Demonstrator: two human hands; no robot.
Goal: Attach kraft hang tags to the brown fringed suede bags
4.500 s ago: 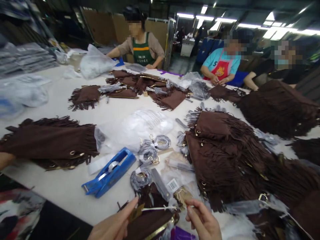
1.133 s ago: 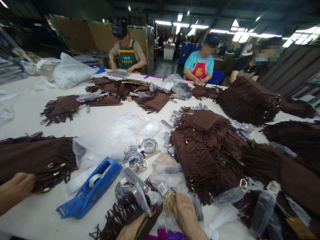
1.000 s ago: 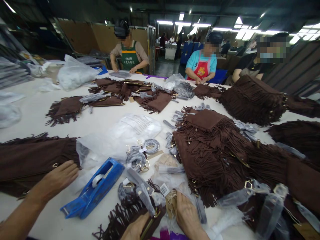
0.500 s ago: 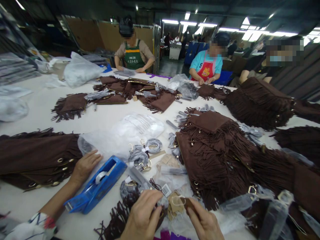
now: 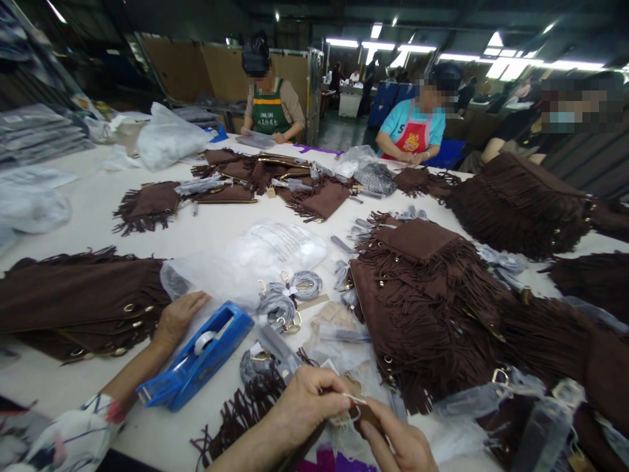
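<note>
My left hand [image 5: 314,396] is closed in a pinch on a thin white string [image 5: 358,398]. Close beside it, my right hand [image 5: 400,439] grips a small brown tag [image 5: 369,419], to which the string seems to run. Partly under my left arm lies a dark brown fringed piece [image 5: 246,410]. Kraft-coloured tags lie behind my fingers, mostly hidden. A coiled grey strap [image 5: 255,364] with a gold clip is just beyond my left hand.
A co-worker's hand [image 5: 181,318] rests by a blue tape dispenser [image 5: 199,354] at left. Brown fringed bags [image 5: 417,308] are piled at right, others [image 5: 88,288] at left. Wrapped straps [image 5: 289,295] and a plastic bag [image 5: 265,249] lie mid-table. Several people work across the table.
My left hand has moved right, from over the fringed piece to the string by my right hand. My right hand still holds the brown tag. The view has shifted slightly.
</note>
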